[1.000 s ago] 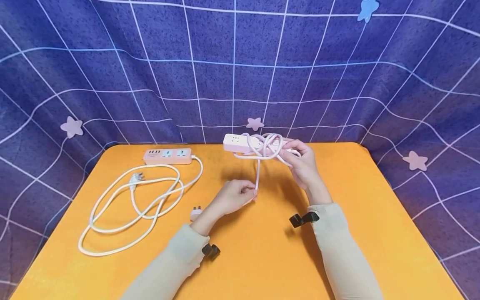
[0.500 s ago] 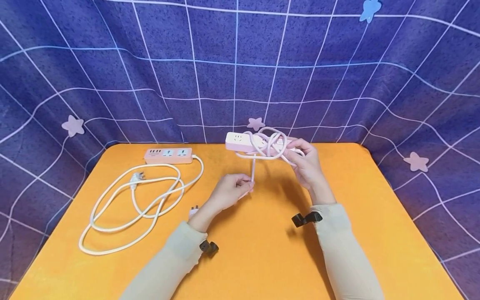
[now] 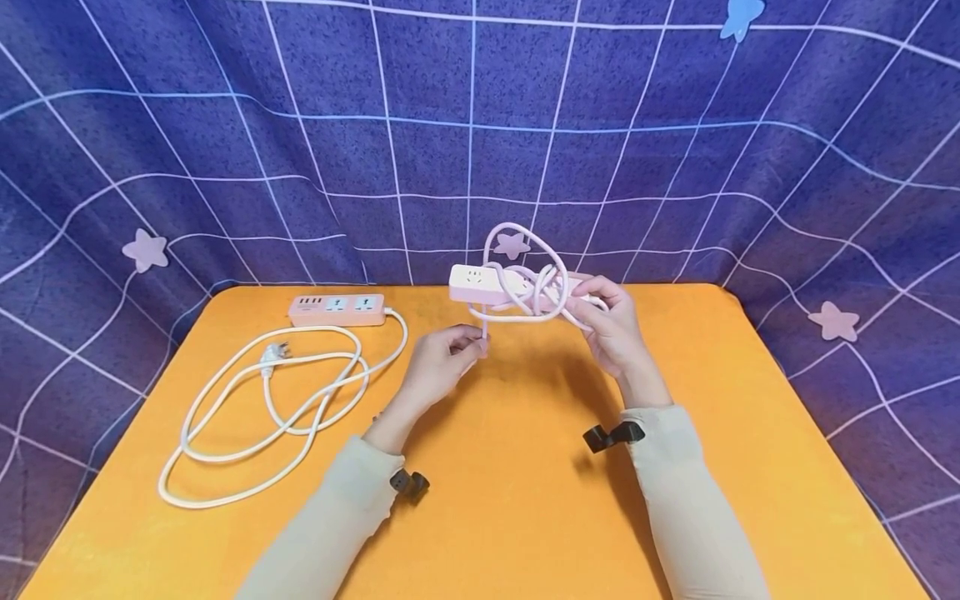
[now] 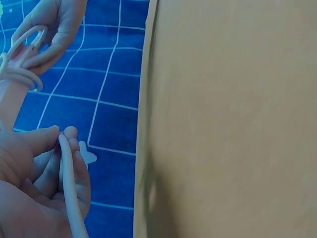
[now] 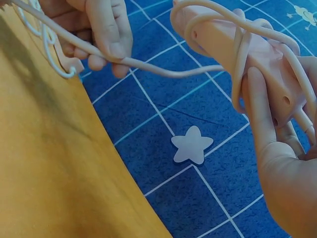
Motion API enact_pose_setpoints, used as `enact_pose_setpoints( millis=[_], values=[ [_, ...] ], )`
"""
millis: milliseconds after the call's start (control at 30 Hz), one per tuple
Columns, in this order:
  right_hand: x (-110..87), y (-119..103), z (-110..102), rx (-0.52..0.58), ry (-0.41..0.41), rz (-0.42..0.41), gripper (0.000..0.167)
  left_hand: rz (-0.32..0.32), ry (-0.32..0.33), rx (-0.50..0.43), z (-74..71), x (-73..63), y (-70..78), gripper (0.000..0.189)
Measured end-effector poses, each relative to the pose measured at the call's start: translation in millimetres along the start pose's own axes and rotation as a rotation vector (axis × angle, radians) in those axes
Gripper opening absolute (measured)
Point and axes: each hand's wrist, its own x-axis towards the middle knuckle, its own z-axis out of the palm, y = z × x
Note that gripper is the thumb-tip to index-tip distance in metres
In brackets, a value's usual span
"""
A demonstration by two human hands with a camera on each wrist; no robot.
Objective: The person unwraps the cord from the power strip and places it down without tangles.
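Held up above the table, a pink-and-white power strip (image 3: 474,286) has its pink cord (image 3: 527,227) wound around its right half in loose loops. My right hand (image 3: 617,329) grips the strip at its right end, fingers and thumb around the casing and cord. Lower and to the left, my left hand (image 3: 438,367) pinches a straight length of the cord between thumb and fingers. In the left wrist view that cord (image 4: 71,188) runs down across the fingers. The right wrist view shows the cord (image 5: 171,73) stretching from the left hand to the strip's underside.
A second pink power strip (image 3: 337,310) lies at the table's back left, its white cord (image 3: 225,458) spread in wide loops, with a white plug (image 3: 273,357) among them. A blue grid-patterned curtain (image 3: 420,158) stands behind the orange table (image 3: 510,500).
My left hand has moved left and up, drawing the cord along with it. A loop on the strip has risen and widened. The small plug beside my left wrist is now almost hidden.
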Motion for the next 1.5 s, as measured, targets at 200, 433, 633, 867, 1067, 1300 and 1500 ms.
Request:
enact_pose_setpoints(
  millis=[200, 433, 633, 867, 1067, 1300, 1500],
  values=[
    [-0.4, -0.1, 0.0, 0.008, -0.009, 0.006, 0.039, 0.011, 0.070, 0.022, -11.8, 2.9, 1.2, 0.018],
    [-0.3, 0.5, -0.2, -0.009, -0.006, 0.018, 0.039, -0.001, 0.124, 0.061, -25.0, 6.0, 1.4, 0.018],
    [0.5, 2.9, -2.1, 0.000, -0.023, 0.033, 0.036, 0.032, 0.148, 0.089, -40.4, 12.6, 3.3, 0.017],
    [1.2, 2.8, -5.3, 0.009, -0.022, 0.022, 0.034, 0.109, 0.144, 0.162, -61.6, 26.9, 13.8, 0.021],
    [2.7, 1.7, -7.4, 0.024, -0.020, 0.010, 0.034, 0.166, 0.148, 0.185, -74.0, 31.2, 22.9, 0.021],
    [3.2, 1.9, -11.3, 0.031, -0.013, 0.002, 0.035, 0.243, 0.174, 0.231, -81.5, 28.3, 30.2, 0.022],
    [3.8, 0.7, -14.3, 0.039, 0.004, -0.003, 0.033, 0.317, 0.177, 0.266, -88.9, 23.7, 39.9, 0.022]
  ],
)
